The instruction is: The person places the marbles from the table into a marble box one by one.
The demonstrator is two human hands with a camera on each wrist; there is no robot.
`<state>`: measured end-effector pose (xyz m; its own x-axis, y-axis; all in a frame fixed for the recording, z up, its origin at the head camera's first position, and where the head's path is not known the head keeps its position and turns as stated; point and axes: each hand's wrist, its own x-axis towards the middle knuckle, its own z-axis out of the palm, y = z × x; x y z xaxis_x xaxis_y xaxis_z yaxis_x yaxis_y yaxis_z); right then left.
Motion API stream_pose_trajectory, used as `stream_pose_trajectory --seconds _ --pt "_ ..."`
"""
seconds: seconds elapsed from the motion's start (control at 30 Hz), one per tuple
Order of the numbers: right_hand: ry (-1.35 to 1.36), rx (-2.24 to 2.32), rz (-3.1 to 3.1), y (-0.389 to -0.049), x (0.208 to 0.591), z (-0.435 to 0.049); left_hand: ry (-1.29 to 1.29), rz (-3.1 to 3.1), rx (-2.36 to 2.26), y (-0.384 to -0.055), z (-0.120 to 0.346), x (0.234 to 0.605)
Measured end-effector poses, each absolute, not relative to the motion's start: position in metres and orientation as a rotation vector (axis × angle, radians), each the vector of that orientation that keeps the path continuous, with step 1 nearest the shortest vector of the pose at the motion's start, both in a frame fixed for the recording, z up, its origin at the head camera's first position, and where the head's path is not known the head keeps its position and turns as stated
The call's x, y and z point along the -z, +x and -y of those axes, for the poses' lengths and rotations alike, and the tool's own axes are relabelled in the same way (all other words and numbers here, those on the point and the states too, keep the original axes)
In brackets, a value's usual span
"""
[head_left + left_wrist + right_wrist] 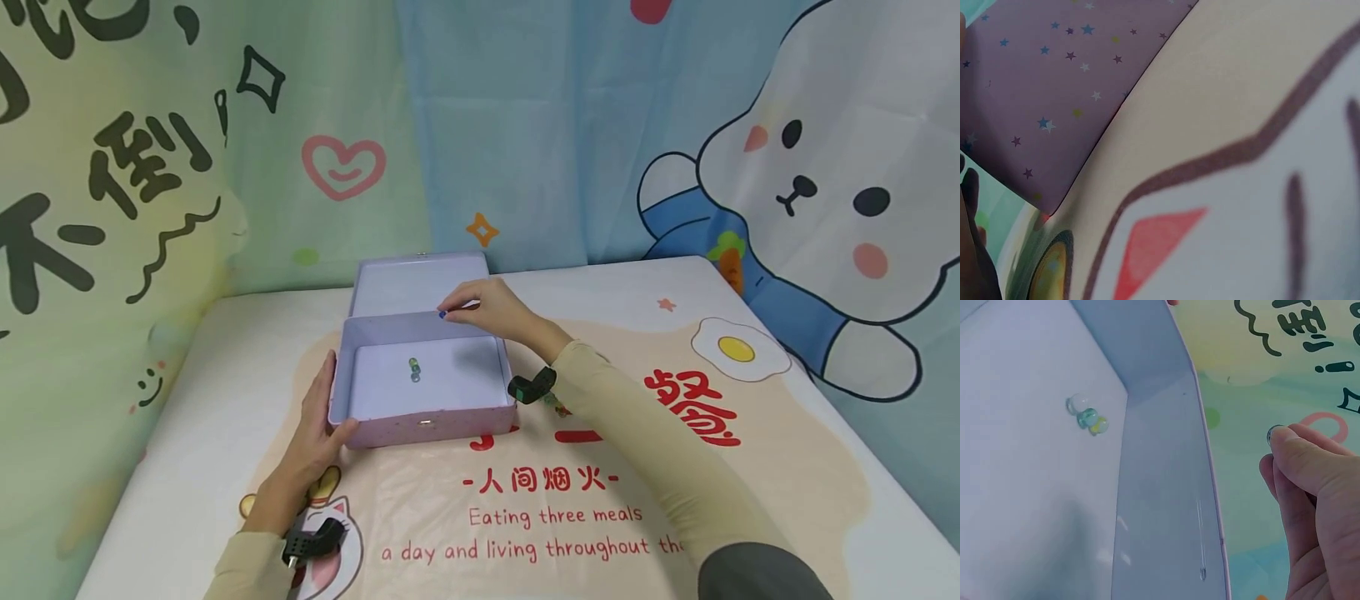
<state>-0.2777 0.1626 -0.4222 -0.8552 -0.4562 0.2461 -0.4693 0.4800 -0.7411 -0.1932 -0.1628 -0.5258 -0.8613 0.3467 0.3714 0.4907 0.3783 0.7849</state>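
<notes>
A lidded lilac box [431, 427], printed with small stars, stands on the table with its lid [420, 287] laid back. My left hand [311, 425] holds its near left corner, thumb on the front wall and fingers along the left side. Just three glass marbles [1088, 417], clear, teal and yellow-green, lie close together on the box floor. Over the back right of the box, my right hand [487, 308] pinches a small dark blue marble [442, 314] between thumb and fingertips. In the right wrist view, fingers mostly cover that marble [1274, 432].
A printed cloth [540, 533] with red lettering covers the table [622, 292]. Small green and red things [555, 404] lie right of the box, partly hidden by the right wrist. A patterned curtain [495, 125] hangs behind the table.
</notes>
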Motion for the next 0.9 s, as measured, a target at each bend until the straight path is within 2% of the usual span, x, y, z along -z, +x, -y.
stream_pose_trajectory --seconds 0.23,0.5,0.9 --pt "0.822 -1.354 2.705 -0.289 0.43 -0.152 -0.789 2.426 1.515 -0.193 0.158 0.52" --pt "0.81 -1.389 2.704 -0.294 0.443 -0.146 -0.797 2.422 1.529 -0.18 0.15 0.489" --pt "0.857 -1.308 2.858 -0.294 0.451 -0.135 -0.845 2.378 1.537 -0.182 0.155 0.497"
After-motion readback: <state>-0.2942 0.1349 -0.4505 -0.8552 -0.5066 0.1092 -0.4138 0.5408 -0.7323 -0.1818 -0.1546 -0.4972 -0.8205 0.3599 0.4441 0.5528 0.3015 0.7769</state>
